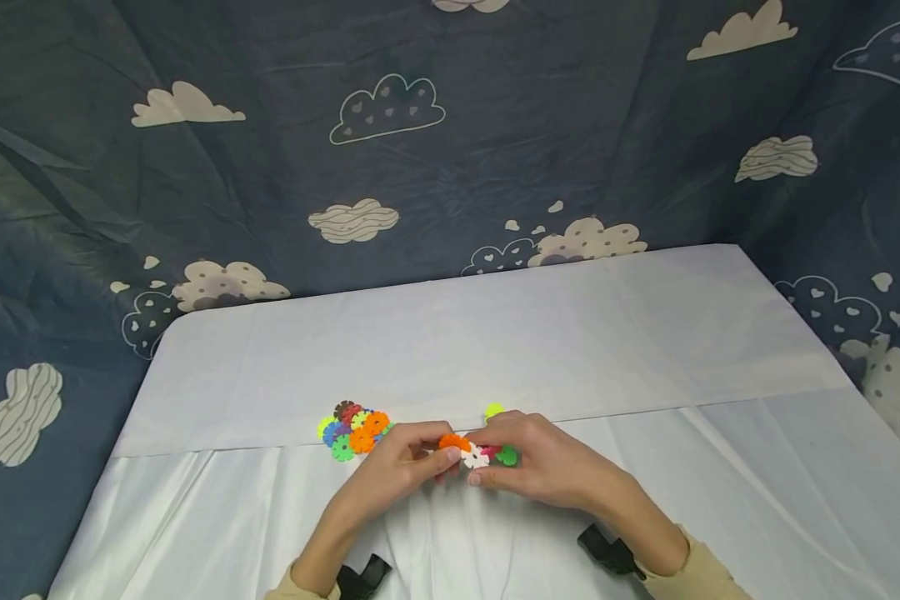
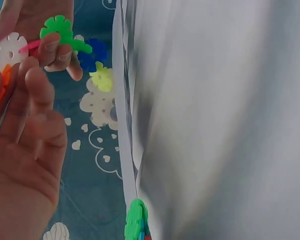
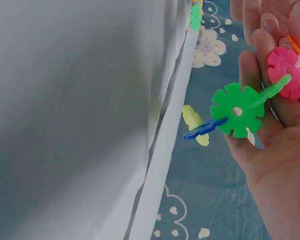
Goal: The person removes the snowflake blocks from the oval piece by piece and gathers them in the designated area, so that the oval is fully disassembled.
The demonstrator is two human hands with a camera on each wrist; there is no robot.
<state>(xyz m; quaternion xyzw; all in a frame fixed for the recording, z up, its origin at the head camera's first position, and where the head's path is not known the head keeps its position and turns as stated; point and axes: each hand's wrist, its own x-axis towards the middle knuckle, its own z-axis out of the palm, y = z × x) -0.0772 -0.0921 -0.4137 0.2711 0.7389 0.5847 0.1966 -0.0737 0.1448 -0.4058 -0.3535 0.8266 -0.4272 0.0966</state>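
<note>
My left hand (image 1: 401,462) pinches an orange flower-shaped disc (image 1: 454,442) between thumb and fingers. It meets a notched white disc (image 1: 475,456) between the two hands. My right hand (image 1: 543,458) holds the linked chain that the white disc belongs to. A pink disc (image 3: 277,65) and a green disc (image 3: 225,120) lie along the right fingers in the right wrist view. Beyond them a blue disc (image 3: 197,131) and a yellow disc (image 3: 191,116) stick out past the hand. The right palm hides part of the chain in the head view.
Left of the hands, a pile of colourful notched discs (image 1: 360,433) lies on the white-covered table (image 1: 495,342). A dark cloud-print cloth (image 1: 285,175) hangs behind and beside the table. Black straps (image 1: 607,550) sit at the wrists.
</note>
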